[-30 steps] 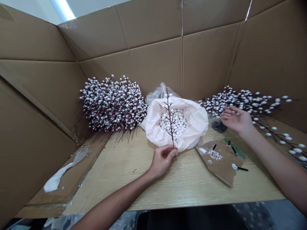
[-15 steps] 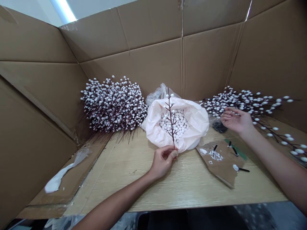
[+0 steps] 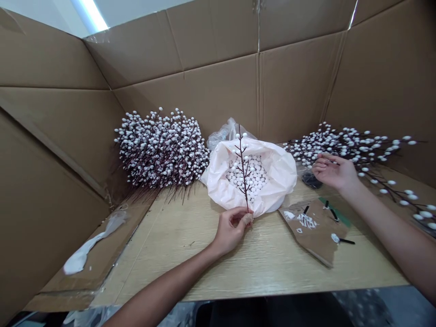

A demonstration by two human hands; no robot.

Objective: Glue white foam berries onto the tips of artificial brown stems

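Note:
My left hand is closed, thumb and fingers pinching the lower end of a dark red-brown artificial berry stem. The stem stands upright in front of a pale pink plastic bag of loose white berries. A few white berries sit on its upper twigs, while many lower twig tips are bare. To the right, my right hand is raised, palm partly up, its fingers loosely curled and apart, with nothing visible in them. It is in front of a pile of white-berried stems.
A large bundle of white-berried stems lies at the back left. On the table, a cardboard piece bears white glue smears and black sticks. A white plastic bag lies at left. Cardboard walls enclose the table.
My right hand has shifted very slightly to the left. My left hand and the stem stay in place.

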